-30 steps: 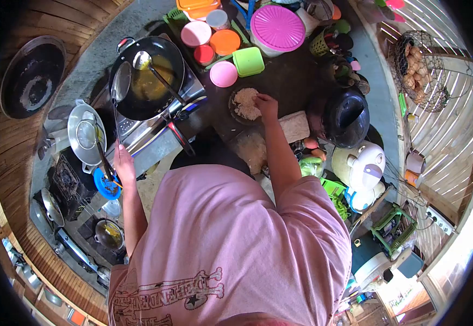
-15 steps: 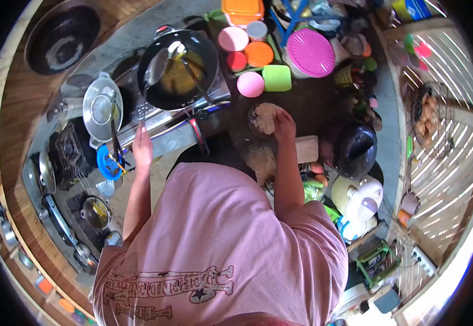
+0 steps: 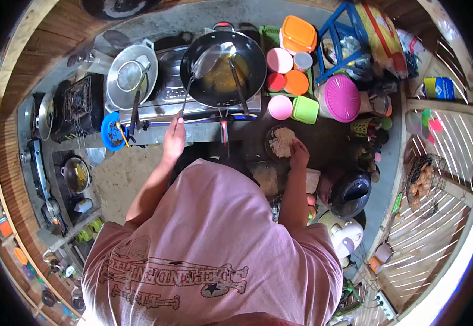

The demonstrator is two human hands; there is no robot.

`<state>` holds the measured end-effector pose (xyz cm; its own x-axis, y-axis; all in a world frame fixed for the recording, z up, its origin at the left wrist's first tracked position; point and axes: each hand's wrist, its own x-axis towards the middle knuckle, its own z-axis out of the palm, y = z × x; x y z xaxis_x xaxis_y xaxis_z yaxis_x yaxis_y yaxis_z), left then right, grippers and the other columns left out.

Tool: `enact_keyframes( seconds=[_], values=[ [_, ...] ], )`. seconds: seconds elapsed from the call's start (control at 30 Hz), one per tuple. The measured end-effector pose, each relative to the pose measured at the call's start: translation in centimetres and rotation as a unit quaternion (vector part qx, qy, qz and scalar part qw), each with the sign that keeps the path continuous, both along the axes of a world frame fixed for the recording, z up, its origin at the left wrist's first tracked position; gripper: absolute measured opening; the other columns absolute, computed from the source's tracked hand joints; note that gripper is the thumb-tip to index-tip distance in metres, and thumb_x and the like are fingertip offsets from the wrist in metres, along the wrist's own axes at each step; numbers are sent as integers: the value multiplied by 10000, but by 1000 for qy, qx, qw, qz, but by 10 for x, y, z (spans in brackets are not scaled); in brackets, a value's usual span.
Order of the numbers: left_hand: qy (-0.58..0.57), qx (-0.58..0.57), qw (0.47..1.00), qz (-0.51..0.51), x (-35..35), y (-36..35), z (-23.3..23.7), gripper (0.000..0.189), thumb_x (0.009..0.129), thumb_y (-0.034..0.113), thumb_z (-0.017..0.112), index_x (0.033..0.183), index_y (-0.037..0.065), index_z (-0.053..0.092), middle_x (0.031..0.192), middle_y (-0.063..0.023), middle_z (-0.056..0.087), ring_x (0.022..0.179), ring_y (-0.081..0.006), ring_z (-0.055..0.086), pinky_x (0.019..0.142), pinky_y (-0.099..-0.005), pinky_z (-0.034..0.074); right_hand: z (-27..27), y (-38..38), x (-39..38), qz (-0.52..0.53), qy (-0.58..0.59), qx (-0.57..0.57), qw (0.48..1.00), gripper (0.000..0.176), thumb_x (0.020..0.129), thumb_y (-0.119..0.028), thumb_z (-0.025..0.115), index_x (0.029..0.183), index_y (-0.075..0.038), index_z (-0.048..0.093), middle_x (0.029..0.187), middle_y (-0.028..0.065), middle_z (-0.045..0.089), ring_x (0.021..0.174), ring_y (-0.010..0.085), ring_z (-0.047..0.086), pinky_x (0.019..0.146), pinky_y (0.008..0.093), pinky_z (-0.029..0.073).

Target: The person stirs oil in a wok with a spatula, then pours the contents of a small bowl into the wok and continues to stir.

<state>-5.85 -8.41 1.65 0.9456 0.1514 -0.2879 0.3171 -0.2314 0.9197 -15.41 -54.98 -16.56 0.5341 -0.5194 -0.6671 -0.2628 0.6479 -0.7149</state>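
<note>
My left hand (image 3: 175,138) is at the stove's front edge, its closed fingers at the handle end of a long-handled metal skimmer (image 3: 209,61). The skimmer's wide head rests in a black wok (image 3: 187,87) with yellowish oil. A second dark-handled utensil (image 3: 237,79) leans in the same wok. My right hand (image 3: 299,154) pinches at the right edge of a pale, crumbly food mass (image 3: 282,142) in a dark round dish (image 3: 269,145). What lies between those fingertips is too small to make out.
Left of the wok is a silver pan (image 3: 114,89) holding a strainer; a blue bowl (image 3: 106,133) sits below it. Lidded tubs, including a green one (image 3: 304,110) and a pink-lidded one (image 3: 342,98), stand beyond the dish. A dark lidded pot (image 3: 350,193) is at right.
The view has shifted, so the stove and wok appear farther right. My left hand has moved up to the skimmer's handle end. My right hand stays at the dish.
</note>
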Motion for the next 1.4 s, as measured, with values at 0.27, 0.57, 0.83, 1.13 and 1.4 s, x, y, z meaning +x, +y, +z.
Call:
enact_keyframes(
  seconds=[0.27,0.57,0.83,1.13,1.4],
  values=[
    [20,2,999,-35,-4,9,12,512,1115,329,474,1524,22,479,676,61,412,591,-58,401,526,-266,350,15,-3,-1,27,-4,-22,999,262,970,-20,707,1210,64,645,1154,130,706,1044,221,702,940,333,598],
    [5,-20,1000,-11,0,17,17,514,1106,356,480,1511,42,513,677,29,446,613,-91,448,574,-298,401,196,66,106,183,-121,-218,951,253,926,64,703,1170,126,687,1133,160,724,989,190,705,899,297,586],
    [-1,29,1000,-11,-1,12,23,529,1107,406,442,1504,65,516,721,-71,534,690,-158,540,711,-324,480,225,162,231,451,-189,-304,818,179,880,-21,759,1046,41,778,991,94,786,877,123,727,808,267,572],
    [17,24,999,15,-8,11,23,527,1104,408,443,1522,94,509,664,-74,515,633,-155,523,658,-348,469,221,211,297,526,-207,-573,594,158,848,-169,791,986,-94,813,924,151,762,836,295,758,778,362,594],
    [6,16,999,33,-12,16,20,520,1104,395,447,1521,91,510,624,-53,461,608,-147,500,624,-341,446,271,223,310,466,-267,-619,573,123,823,-117,797,938,-75,808,914,145,766,838,294,755,771,379,596]
  ],
)
